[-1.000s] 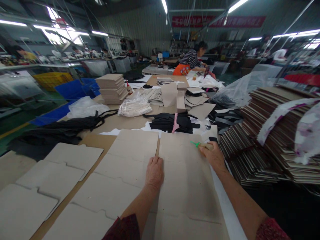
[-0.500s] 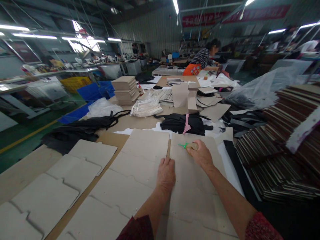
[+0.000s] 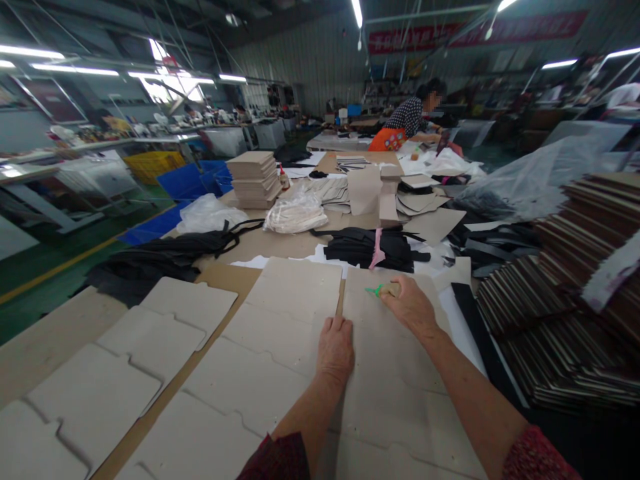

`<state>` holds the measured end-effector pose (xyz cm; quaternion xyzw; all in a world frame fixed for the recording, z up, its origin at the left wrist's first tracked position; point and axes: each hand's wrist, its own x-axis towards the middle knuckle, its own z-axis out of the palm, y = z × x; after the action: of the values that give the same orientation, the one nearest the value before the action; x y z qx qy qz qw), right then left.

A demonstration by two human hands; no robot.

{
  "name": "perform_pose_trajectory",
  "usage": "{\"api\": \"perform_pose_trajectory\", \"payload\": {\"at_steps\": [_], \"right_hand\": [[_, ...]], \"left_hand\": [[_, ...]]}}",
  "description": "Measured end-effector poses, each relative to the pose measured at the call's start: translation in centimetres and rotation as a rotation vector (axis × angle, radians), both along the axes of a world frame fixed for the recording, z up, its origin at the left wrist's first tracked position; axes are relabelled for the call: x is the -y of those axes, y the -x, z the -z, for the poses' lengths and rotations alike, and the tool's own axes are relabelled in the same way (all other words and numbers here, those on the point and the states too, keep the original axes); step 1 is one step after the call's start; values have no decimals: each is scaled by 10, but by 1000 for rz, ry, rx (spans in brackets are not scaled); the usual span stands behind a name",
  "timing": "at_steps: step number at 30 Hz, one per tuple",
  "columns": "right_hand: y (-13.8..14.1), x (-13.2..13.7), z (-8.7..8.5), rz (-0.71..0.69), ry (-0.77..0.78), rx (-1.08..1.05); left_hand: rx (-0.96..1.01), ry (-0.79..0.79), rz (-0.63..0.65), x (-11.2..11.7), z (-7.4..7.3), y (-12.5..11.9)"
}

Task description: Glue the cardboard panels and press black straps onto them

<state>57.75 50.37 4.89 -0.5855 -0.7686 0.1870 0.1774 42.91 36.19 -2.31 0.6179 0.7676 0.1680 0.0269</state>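
While the right hand (image 3: 411,308) gripped a beige tool (image 3: 391,289) with a green tip (image 3: 377,291) over the far end of the rightmost row of overlapping cardboard panels (image 3: 390,380), the left hand (image 3: 336,348) rested at that row's left edge, fingers bunched; whether it pinched anything could not be told.

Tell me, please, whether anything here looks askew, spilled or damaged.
The board pile at right looks askew: its layers slant and their edges stick out unevenly, whereas the card rows lie fairly orderly. I see no clear spill or damage.
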Motion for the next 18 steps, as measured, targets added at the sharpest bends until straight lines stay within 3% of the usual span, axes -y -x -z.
{"api": "perform_pose_trajectory", "payload": {"at_steps": [4,9,13,15,18], "right_hand": [[-4,-2,1,23,43,-93],[8,3,17,220,188,-608],[14,14,26,373,288,-853],[5,24,21,413,343,-981],[-31,55,7,400,463,-1265]], "left_hand": [[1,-3,-1,-1,1,0],[-20,-4,1,-1,2,0],[-42,-25,-3,-1,5,0],[-59,-42,-10,-1,6,0],[-85,-71,-31,-4,5,0]]}}
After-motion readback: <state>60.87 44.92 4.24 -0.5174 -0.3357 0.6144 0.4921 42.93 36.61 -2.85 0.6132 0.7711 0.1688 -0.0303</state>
